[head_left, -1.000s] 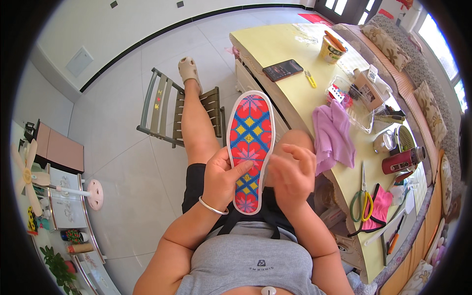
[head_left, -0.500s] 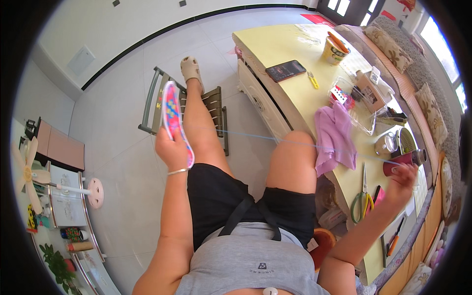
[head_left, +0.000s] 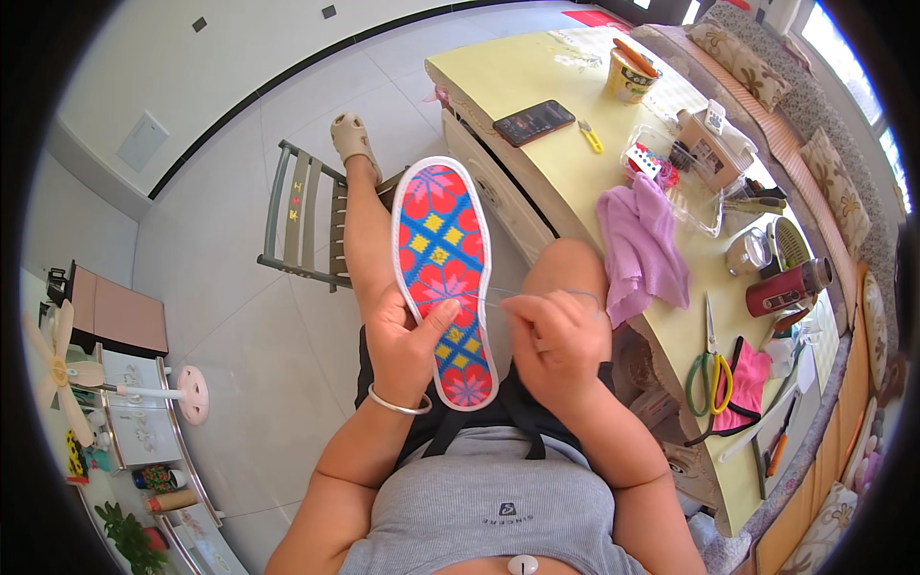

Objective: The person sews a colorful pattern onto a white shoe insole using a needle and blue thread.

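Note:
An embroidered insole (head_left: 441,230) with a red, blue and yellow flower pattern and a white rim stands upright above my lap, patterned face toward me. My left hand (head_left: 401,340) grips its left edge, the thumb lying across the front. Close to the insole's right edge, my right hand (head_left: 558,350) is closed in a pinch. A thin pale blue thread (head_left: 581,291) runs from the insole to these fingers and loops over the hand. Whether a needle is also between the fingertips cannot be made out.
On the yellow table (head_left: 517,77) to my right lie a phone (head_left: 534,123), a yellow cutter (head_left: 590,136), a purple cloth (head_left: 644,249), scissors (head_left: 709,374) and a dark red bottle (head_left: 781,289). A folding chair (head_left: 302,216) stands ahead; a fan (head_left: 59,372) is at left.
My right hand has come back from far right above the table to beside the insole, and the stretched thread has slackened. My left hand has turned the insole's patterned face toward me.

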Tool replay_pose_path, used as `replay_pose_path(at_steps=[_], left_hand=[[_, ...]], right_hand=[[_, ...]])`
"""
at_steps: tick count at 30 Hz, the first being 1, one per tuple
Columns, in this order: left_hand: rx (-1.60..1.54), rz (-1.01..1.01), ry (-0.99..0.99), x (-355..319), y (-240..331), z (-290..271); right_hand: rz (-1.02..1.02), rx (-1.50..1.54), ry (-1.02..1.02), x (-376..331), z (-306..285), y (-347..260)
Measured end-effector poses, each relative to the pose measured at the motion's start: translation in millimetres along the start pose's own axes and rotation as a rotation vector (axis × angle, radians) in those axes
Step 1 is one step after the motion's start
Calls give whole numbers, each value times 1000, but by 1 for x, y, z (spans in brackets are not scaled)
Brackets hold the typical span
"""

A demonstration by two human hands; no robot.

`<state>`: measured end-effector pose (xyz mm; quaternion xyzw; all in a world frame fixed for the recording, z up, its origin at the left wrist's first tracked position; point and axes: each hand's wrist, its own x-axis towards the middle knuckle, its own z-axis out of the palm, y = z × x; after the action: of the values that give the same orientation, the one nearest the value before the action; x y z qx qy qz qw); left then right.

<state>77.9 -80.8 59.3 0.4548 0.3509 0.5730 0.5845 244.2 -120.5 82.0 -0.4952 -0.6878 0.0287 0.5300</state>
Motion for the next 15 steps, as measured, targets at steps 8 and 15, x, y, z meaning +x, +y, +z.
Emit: replay_pose_path(at_steps=[8, 15], left_hand=[[8, -7, -27, -9, 4, 6], [8, -10, -37, -11, 3, 6]], right_hand=[[-81, -55, -51, -6, 12, 0], [-92, -60, -38, -7, 13, 3]])
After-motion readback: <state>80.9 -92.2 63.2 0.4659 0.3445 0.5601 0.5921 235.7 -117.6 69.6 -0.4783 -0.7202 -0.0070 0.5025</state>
